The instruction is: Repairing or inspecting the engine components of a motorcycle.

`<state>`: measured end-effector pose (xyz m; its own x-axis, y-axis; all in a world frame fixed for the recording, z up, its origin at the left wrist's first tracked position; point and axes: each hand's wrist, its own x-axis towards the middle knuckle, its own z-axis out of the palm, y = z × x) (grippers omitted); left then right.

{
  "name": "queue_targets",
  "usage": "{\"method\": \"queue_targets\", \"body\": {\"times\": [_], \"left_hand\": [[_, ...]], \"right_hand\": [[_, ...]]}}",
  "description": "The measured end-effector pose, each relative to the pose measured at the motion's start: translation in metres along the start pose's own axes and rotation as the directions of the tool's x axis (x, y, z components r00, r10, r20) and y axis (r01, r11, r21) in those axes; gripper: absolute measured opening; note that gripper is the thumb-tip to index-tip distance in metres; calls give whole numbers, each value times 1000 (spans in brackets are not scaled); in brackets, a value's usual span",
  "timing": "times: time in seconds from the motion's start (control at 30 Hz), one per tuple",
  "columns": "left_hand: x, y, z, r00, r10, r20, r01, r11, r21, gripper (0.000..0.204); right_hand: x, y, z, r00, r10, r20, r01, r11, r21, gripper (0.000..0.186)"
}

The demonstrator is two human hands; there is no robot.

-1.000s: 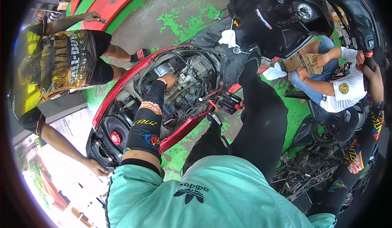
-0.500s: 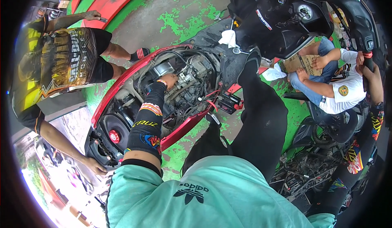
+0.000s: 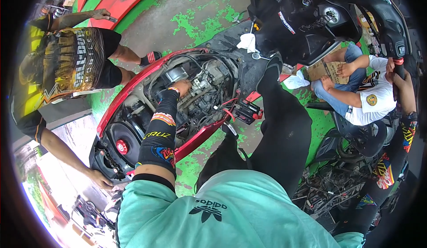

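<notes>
My left hand reaches into the engine bay of a red scooter, its fingers curled at a metal engine part; what they hold, if anything, is hidden. A silver cylinder sits just above the hand, and a red cap is toward the rear. A battery with red leads hangs at the scooter's near side. At the far right, my right hand is wrapped around a black handlebar grip on the black scooter front.
A standing co-worker grips the scooter's rear and holds a small object. A seated co-worker holds cardboard. White cloths and a mirror lie near the floorboard. A partly dismantled motorcycle stands at lower right.
Both my hands stay in place. The red scooter's rear and the standing co-worker's lower arm appear slightly further left. The seated co-worker has shifted a little over the cardboard.
</notes>
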<state>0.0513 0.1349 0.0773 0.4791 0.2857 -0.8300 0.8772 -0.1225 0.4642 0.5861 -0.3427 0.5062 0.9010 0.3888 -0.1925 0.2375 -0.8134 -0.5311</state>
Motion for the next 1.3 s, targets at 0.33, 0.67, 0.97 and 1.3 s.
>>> {"method": "queue_targets", "body": {"times": [0.33,0.67,0.97,1.3], "left_hand": [[-5,2,9,989,114,-99,-82,957,278,42],[8,-4,11,982,143,-122,-73,890,451,50],[-7,-1,15,967,178,-183,-111,938,327,49],[-15,11,12,992,36,-123,-8,976,216,45]], "right_hand": [[-20,-35,7,996,30,88,-25,998,-50,19],[-15,-35,5,992,24,126,-19,999,-37,22],[-18,-39,10,992,-6,128,5,1000,10,19],[-14,-35,3,989,-2,148,4,1000,-12,22]]}}
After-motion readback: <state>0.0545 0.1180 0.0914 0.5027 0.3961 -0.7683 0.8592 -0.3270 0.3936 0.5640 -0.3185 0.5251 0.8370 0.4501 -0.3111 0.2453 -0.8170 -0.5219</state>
